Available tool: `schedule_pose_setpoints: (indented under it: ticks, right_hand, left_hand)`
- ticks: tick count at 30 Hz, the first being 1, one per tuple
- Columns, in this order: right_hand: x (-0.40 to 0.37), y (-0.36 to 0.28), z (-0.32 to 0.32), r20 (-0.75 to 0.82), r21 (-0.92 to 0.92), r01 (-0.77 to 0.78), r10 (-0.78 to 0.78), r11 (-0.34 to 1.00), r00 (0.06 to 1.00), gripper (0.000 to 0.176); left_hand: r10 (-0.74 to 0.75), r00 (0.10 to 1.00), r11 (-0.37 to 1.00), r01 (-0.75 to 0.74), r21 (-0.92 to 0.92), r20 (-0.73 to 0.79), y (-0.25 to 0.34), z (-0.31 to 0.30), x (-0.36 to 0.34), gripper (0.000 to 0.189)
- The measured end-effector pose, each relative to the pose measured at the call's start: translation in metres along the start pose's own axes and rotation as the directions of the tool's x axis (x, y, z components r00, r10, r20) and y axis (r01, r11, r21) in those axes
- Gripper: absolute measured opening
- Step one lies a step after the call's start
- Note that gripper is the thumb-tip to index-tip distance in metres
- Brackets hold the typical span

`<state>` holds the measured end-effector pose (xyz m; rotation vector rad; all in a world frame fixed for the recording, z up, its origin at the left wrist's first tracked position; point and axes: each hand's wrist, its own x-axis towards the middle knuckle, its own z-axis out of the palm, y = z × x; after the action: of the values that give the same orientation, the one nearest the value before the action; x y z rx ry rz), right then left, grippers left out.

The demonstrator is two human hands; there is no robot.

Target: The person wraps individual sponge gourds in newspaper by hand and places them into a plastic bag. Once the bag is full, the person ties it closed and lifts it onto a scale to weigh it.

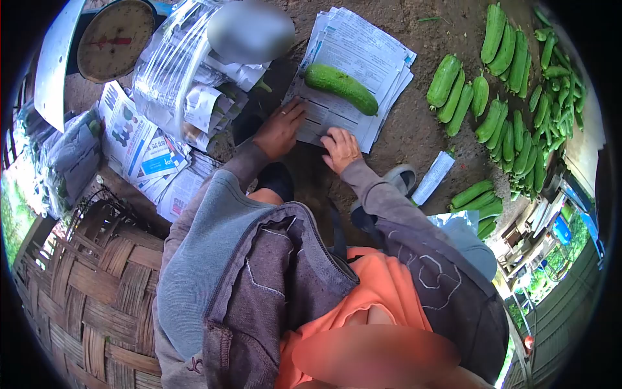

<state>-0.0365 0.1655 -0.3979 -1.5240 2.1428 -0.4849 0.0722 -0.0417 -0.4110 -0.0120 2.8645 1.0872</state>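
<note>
A large green cucumber (341, 88) lies slantwise on a stack of printed paper sheets (363, 48) on the ground in front of me. My left hand (281, 127), with a ring on one finger, is at the near left edge of the top sheet, its fingers bent over the paper. At the near edge, further right, my right hand (341, 150) has its fingers curled on the same sheet. Both hands are apart from the cucumber, and their thumbs are partly hidden.
Rows of green cucumbers (495, 123) lie on the ground at right. A paper-wrapped roll (433, 178) is by my foot. At left are a clear plastic bag (172, 65) of paper-wrapped pieces, printed papers (129, 139), a dial scale (115, 40) and a woven bamboo surface (97, 292).
</note>
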Motion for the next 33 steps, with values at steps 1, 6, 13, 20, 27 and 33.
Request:
schedule_pose_setpoints:
  ticks: [1, 6, 13, 20, 27, 33]
  right_hand:
    - [-0.001, 0.002, 0.004, -0.044, -0.02, -0.023, 0.022, 1.0, 0.999, 0.048]
    - [-0.002, 0.023, 0.011, -0.107, -0.034, -0.046, 0.042, 0.998, 0.993, 0.036]
    - [0.003, 0.007, -0.002, -0.064, -0.051, -0.011, 0.008, 0.999, 0.998, 0.062]
    - [0.007, 0.018, 0.011, -0.099, -0.071, 0.023, -0.03, 0.997, 0.995, 0.032]
    - [0.001, 0.02, -0.016, -0.087, 0.163, -0.04, 0.055, 0.986, 0.995, 0.012]
    - [-0.002, 0.01, -0.025, -0.067, 0.277, -0.107, 0.13, 0.955, 0.989, 0.017]
  left_hand:
    - [-0.001, 1.0, 1.0, 0.001, -0.003, -0.002, 0.0, 0.0, 0.0, 0.052]
    - [-0.045, 0.999, 0.991, 0.043, -0.124, -0.02, -0.001, -0.007, -0.005, 0.053]
    - [-0.066, 0.998, 0.997, 0.066, -0.044, -0.01, -0.002, -0.003, 0.001, 0.053]
    - [-0.066, 0.997, 0.99, 0.061, -0.124, -0.037, -0.005, -0.003, -0.002, 0.053]
    - [-0.025, 0.999, 0.997, 0.027, -0.074, 0.028, 0.014, -0.022, -0.002, 0.048]
    - [0.031, 0.998, 0.998, -0.028, -0.062, 0.047, 0.02, -0.024, 0.002, 0.03]
